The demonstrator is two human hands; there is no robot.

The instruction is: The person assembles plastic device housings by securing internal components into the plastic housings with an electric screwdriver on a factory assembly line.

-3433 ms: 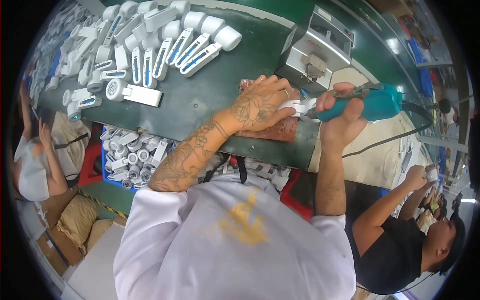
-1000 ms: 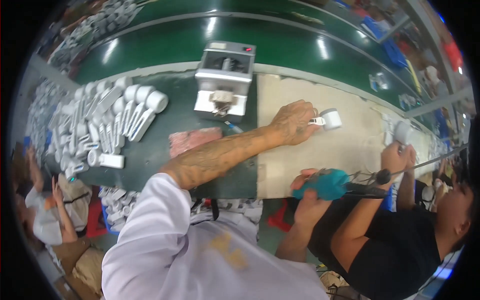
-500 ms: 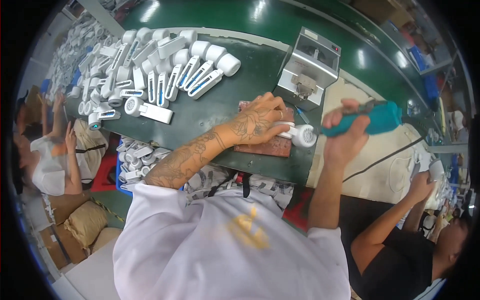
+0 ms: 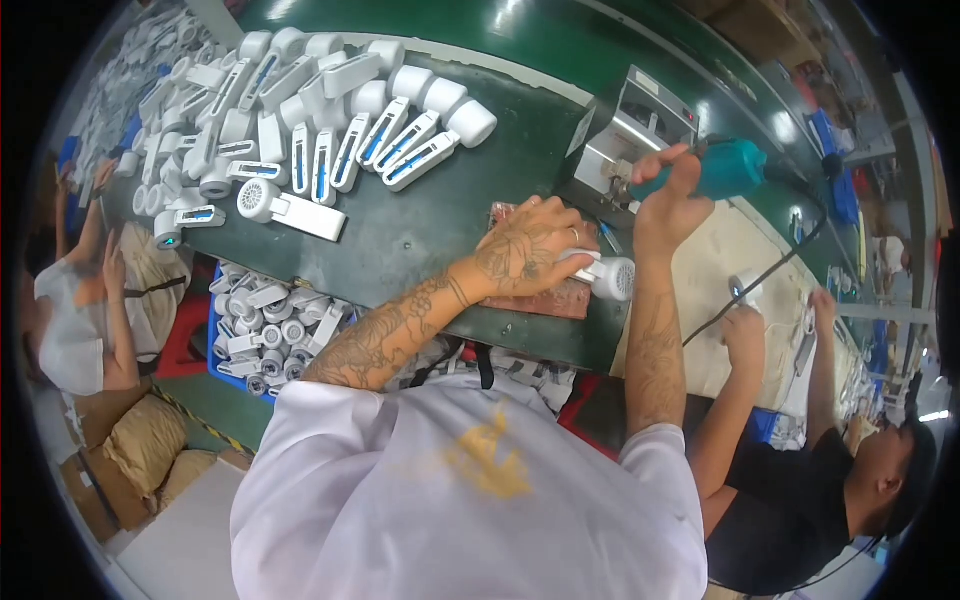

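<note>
My left hand [image 4: 530, 245] is closed over a white handheld device with a round grille head [image 4: 612, 278], pressing it on a reddish-brown block [image 4: 545, 304]. The head sticks out to the right of my thumb; most of its handle is hidden under my fingers. In my right hand [image 4: 676, 208] is a teal electric screwdriver [image 4: 728, 170], tilted, with its tip end at the front of a grey metal screw feeder [image 4: 622, 140]. Whether the tip touches the feeder I cannot tell. A slim blue tool [image 4: 608, 237] lies between the block and the feeder.
Many similar white devices [image 4: 320, 165] cover the bench's left side. A blue crate [image 4: 218, 330] full of them stands below the bench edge. The screwdriver's black cable [image 4: 775, 268] crosses a beige mat [image 4: 670, 285]. Co-workers sit at the left and right [image 4: 790, 510].
My right hand has moved up and left with the screwdriver, from beside the device to the screw feeder. My left hand still holds the device on the block.
</note>
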